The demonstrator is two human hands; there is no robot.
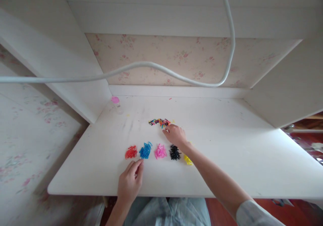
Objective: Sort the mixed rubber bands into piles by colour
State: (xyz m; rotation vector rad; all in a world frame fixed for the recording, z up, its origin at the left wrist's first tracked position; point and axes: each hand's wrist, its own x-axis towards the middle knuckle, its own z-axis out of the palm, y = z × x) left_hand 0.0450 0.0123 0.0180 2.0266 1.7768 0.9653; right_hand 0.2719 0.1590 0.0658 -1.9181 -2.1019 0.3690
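A mixed heap of small coloured rubber bands [159, 122] lies in the middle of the white table. My right hand [176, 134] reaches its near right edge, thumb and fingers drawn together; whatever is between the fingertips is too small to make out. My left hand [130, 180] rests near the front edge with its fingers closed, the tips just below a blue pile [145, 151]. In the same row are a red pile [131, 152], a pink pile [160, 151], a black pile [174, 152] and a yellow pile [188, 160], the last partly hidden by my right forearm.
A small clear container with a pink top [115, 100] stands at the back left corner. A white cable [146, 64] hangs across the view above the table [227, 152]. White side panels and a back ledge enclose the table; a stray pinkish bit lies near the back.
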